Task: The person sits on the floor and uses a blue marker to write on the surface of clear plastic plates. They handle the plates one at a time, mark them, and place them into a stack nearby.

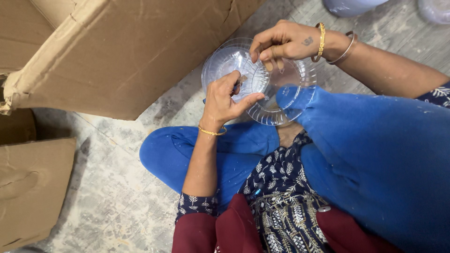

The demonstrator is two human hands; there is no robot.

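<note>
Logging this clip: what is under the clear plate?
Through the clear plate show grey floor and a blue knee. The left hand and right hand grip its rim. Whether a second plate is stacked beneath is unclear.

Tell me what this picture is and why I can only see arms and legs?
The camera sits on a person's head and looks down, so you see what they see. They sit cross-legged on a grey floor in blue trousers. Both hands hold a clear plastic plate with a ribbed rim. The left hand grips its near edge and pinches something small that I cannot make out. The right hand, with bangles at the wrist, touches it from above. A big cardboard box stands beside them.
</note>
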